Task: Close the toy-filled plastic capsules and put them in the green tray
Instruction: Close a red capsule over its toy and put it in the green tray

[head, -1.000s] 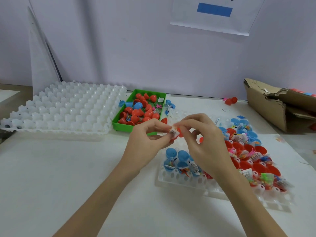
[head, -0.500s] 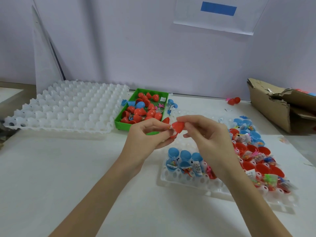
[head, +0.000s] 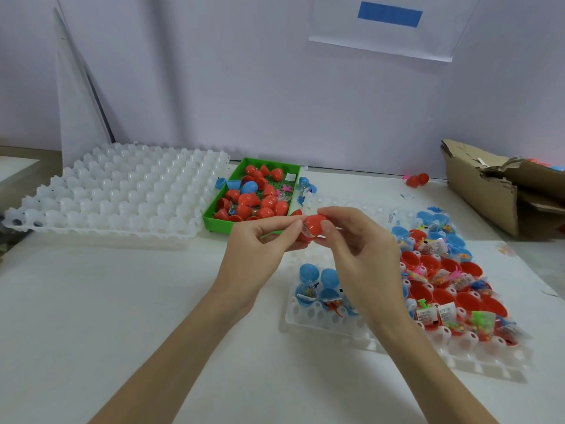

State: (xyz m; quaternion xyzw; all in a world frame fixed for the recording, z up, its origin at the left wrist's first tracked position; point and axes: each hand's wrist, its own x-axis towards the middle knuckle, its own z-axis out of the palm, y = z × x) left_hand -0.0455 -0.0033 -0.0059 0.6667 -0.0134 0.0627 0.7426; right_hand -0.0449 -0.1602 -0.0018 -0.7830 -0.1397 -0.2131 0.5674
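Far left on the tabletop (head: pixel 122 301) the green tray (head: pixel 211 221) waits close for drop-offs; just near of it the left hand (head: pixel 263 240) and right hand (head: pixel 357 240) pinch one red capsule (head: pixel 315 226) between fingertips, likely to press its halves together

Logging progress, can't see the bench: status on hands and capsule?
Left hand and right hand both pinch red capsule, above table. Green tray just behind, part filled. Nothing between.

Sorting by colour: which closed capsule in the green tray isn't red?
The single blue capsule at the green tray's left-middle; all other closed ones there are red.
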